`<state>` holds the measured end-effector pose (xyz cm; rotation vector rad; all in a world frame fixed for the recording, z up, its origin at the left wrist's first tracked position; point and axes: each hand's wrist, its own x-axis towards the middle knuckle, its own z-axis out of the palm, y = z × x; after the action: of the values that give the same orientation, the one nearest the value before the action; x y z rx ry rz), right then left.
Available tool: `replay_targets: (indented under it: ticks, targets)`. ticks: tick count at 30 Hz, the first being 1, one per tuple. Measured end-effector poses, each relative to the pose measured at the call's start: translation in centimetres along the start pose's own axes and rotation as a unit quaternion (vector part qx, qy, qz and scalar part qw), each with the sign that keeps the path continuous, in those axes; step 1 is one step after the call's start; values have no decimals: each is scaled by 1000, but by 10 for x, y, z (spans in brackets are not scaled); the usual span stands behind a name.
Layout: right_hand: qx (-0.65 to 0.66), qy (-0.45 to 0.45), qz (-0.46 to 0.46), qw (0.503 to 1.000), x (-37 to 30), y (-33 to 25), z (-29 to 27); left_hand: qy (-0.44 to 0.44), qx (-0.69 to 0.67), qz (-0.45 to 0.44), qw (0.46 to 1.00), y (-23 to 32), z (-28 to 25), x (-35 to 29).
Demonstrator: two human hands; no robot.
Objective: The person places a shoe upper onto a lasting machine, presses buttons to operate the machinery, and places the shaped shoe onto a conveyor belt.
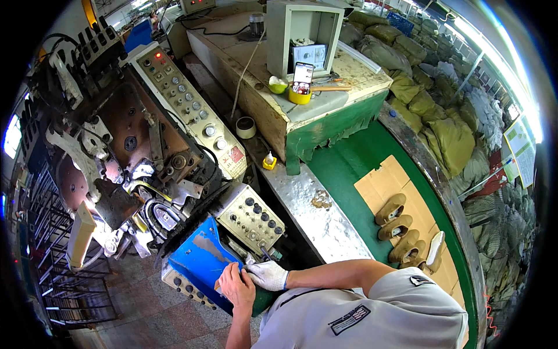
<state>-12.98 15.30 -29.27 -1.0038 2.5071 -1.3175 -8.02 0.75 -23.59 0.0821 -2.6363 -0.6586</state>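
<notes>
My bare left hand (236, 289) is at the lower edge of a blue metal tray (197, 255), its fingers curled. A small brownish edge shows beside those fingers, too little to name. Close against it on the right is my right hand (267, 275) in a white knit glove, fingers bent together. A pale greyish bit (250, 259) shows at the glove's fingertips, and I cannot make out what it is. Beyond the hands stands a cream control box (251, 216) with black knobs. The machine's clamp head (164, 215) sits ahead and to the left.
A long button panel (189, 104) runs beside the machine. Several brown shoes (401, 232) lie on cardboard on the green-topped table (349, 192) to the right. A phone (302, 78) leans in a yellow holder before a grey open box (279, 43). Filled sacks (447, 136) are piled behind.
</notes>
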Motion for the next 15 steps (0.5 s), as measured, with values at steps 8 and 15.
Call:
replay_targets:
  ticks: [8,15]
  targets:
    - [11,-5,-2,1000,1,-3,-5,3,14,13,1000,-1,1,1]
    - [17,-16,7,1000,0,-1,-4,-5,16,2,1000,1,0,1]
